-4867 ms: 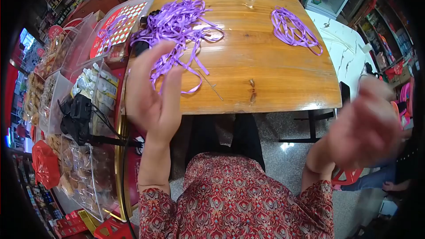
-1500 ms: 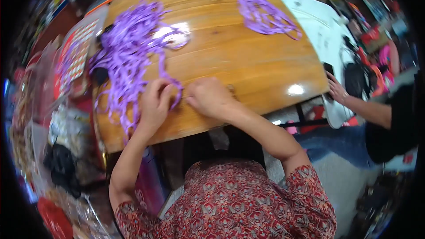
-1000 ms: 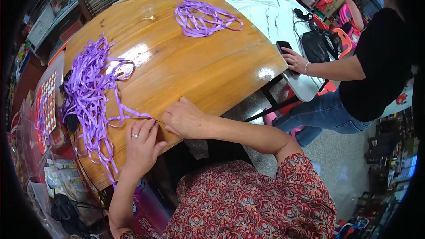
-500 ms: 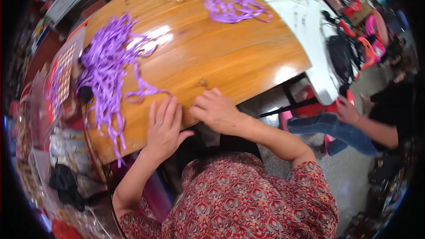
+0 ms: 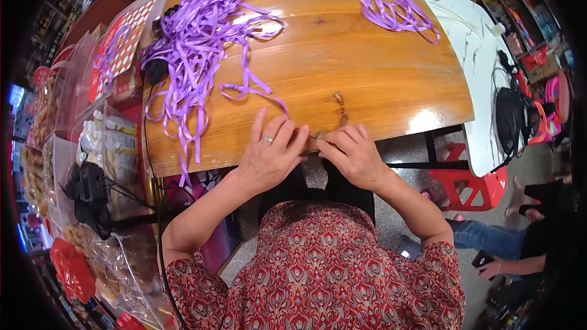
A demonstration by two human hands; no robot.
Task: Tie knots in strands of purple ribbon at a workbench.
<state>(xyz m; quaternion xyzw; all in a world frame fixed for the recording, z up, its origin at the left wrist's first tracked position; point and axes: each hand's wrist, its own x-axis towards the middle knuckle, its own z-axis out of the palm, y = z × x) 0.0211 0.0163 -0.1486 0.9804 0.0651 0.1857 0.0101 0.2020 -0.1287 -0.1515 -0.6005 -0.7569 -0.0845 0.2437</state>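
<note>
A loose purple ribbon pile (image 5: 189,43) is heaped on the left of the wooden table (image 5: 306,55). One strand (image 5: 251,88) trails from it to the fingertips of my left hand (image 5: 269,153). That hand wears a ring and rests by the near edge with its fingers apart; the strand's end is hidden behind it. Close on the right, my right hand (image 5: 354,156) is bent at the same edge, thumb and forefinger together. What lies between those fingertips is too small to make out. A second purple ribbon bundle (image 5: 394,9) is looped at the far right.
A white marbled table (image 5: 483,85) adjoins on the right, bearing a black bag (image 5: 513,116). Below it stands a red stool (image 5: 468,186); a person's hand (image 5: 489,269) holds a dark object nearby. Clear boxes (image 5: 104,140) and a hanging black cable crowd my left.
The view has shifted, with the table now squarer in front. My left thumb has drawn in from its outstretched pose. My hands are still close together at the near edge.
</note>
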